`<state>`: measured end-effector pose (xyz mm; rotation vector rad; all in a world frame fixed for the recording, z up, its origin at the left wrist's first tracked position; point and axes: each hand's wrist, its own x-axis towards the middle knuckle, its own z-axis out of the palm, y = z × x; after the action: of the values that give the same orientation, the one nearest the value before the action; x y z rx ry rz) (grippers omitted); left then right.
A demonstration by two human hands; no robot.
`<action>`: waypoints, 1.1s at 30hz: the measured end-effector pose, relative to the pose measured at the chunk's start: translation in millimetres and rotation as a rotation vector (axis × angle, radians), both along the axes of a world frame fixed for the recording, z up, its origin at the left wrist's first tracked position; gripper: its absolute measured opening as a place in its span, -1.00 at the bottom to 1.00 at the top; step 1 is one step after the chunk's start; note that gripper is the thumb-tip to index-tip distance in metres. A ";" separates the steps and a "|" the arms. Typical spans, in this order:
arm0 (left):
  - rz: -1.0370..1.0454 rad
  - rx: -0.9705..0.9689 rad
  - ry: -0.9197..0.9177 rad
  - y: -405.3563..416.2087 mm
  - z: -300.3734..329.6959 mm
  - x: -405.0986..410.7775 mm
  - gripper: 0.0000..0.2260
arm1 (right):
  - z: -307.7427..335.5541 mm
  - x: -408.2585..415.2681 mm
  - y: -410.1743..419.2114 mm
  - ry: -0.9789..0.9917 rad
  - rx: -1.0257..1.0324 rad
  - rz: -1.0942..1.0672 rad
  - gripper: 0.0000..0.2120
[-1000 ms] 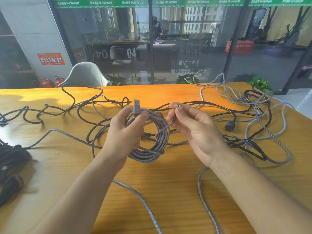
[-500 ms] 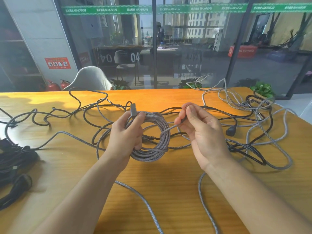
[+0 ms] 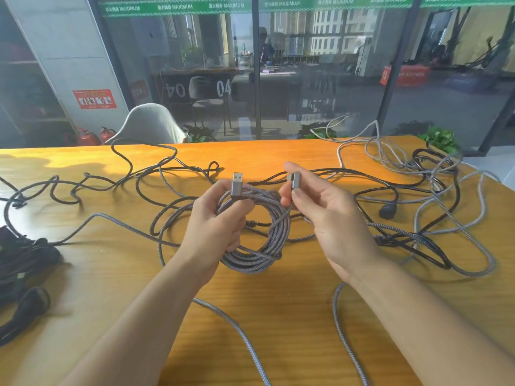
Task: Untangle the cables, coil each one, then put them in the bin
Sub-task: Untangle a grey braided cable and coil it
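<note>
Grey braided coil gripped in left hand, its angled plug pinched by right hand

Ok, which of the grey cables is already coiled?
The grey cable gripped in the left hand, wound into a neat ring; the right hand pinches its plug. The others lie loose on the table.
</note>
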<state>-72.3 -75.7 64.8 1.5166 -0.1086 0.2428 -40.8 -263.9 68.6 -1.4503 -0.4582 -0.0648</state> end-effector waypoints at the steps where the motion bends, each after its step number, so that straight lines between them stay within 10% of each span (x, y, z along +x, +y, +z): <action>1: 0.002 0.003 -0.006 0.7 0.7 -0.2 -0.73 | 0.3 0.4 -1.2 -0.030 0.001 -0.021 -0.61; 33: 0.132 0.179 -0.176 -9.5 2.4 -3.1 -0.85 | -0.8 -4.2 0.9 -0.860 -0.687 -0.639 -0.79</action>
<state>-75.4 -85.2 67.2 1.6812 -0.1746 0.4830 -45.0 -263.0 67.7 -2.1754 -0.7267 -1.1717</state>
